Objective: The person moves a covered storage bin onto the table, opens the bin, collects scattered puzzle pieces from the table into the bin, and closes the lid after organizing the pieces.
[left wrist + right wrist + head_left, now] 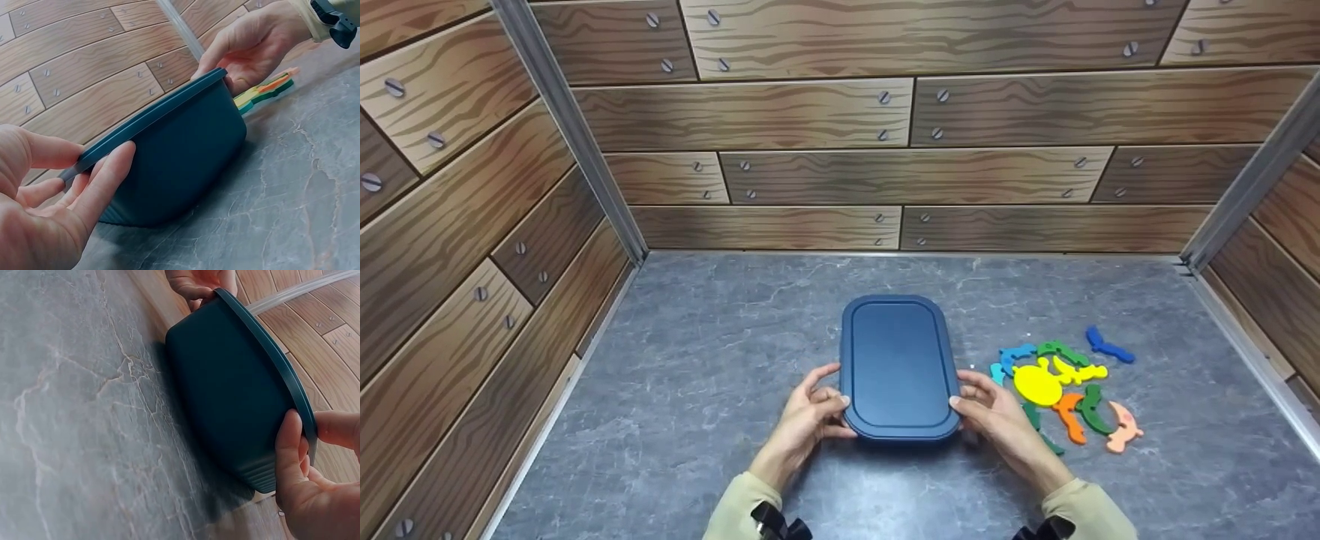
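A dark blue rectangular box (896,367) with rounded corners has its lid on, long side pointing away from me. My left hand (808,416) pinches the left rim near the front corner, thumb on the lid's edge and fingers below it. Opposite, my right hand (1003,420) grips the right rim the same way. In the left wrist view the box's deep side wall (180,152) shows, with the left fingers (109,180) under the lip. Ribbed lines mark one end of the box (225,399) in the right wrist view. Its contents are hidden.
Right of the box lie several flat coloured pieces, among them a round yellow one (1039,385), an orange one (1069,417), a peach one (1123,429) and a blue one (1108,346) set apart. Wood-patterned walls (810,120) enclose the grey marbled table (720,330).
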A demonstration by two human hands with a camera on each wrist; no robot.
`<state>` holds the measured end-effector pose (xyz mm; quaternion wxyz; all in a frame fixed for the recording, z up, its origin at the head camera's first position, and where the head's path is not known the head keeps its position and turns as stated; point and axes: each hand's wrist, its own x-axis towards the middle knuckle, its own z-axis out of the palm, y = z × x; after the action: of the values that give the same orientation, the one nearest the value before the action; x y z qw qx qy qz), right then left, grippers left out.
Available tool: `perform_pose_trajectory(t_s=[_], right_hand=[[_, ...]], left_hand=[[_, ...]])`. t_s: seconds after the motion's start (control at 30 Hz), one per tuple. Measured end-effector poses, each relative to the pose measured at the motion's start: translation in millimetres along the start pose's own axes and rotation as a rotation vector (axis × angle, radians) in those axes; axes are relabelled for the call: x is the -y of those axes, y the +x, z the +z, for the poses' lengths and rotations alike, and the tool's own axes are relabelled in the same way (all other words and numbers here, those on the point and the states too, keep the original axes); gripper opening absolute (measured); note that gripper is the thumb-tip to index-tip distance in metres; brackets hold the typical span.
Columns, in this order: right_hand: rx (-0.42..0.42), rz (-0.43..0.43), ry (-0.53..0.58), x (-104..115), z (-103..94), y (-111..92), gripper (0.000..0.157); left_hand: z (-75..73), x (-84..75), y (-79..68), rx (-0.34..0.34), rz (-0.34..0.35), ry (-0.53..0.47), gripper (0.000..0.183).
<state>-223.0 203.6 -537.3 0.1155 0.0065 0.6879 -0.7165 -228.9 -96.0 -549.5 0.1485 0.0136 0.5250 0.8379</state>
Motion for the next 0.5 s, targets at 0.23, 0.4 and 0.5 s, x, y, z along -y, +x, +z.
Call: perform_pose_trajectory(t_s=[0.23,0.4,0.5], right_hand=[[-0.016,0.045,-0.005,0.3,0.5,-3.0,0.061],[-0.009,0.042,-0.015,0.7,-0.6,-5.1,0.061],[0.000,0.042,-0.010,0.6,-1.2,-6.9,0.061]], left_hand=[[3.7,1.2,-4.8,-0.003,0.009,0.005,0.066],[6.1,2.7,-8.1,-0.010,0.022,0.005,0.065],[6.8,3.2,-10.1,-0.014,0.017,0.010,0.066]])
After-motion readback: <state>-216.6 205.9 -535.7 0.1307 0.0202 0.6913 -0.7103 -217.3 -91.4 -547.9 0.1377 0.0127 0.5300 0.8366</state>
